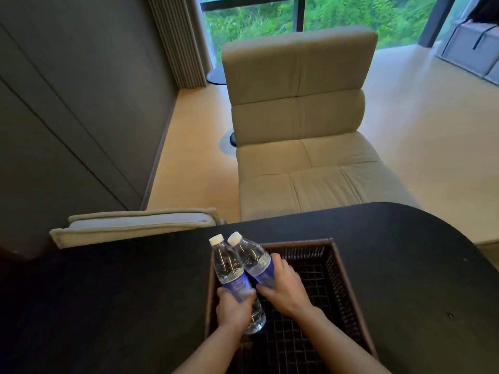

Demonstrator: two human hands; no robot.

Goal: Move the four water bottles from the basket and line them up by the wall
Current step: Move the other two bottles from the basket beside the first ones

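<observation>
Two clear water bottles with white caps and purple labels are held side by side over the left part of a dark brown wicker basket [343, 273]. My left hand [233, 310] grips the left bottle [229, 268] around its label. My right hand [283, 286] grips the right bottle [252, 256] the same way. Both bottles tilt with their caps pointing away from me. The rest of the basket shows only its wire-mesh bottom; no other bottles are in view.
The basket sits on a black rounded table [108, 292]. A grey wall [67, 117] runs along the left. A beige lounge chair [302, 147] stands beyond the table, and a folded beige cushion [135, 224] lies at the table's far left edge.
</observation>
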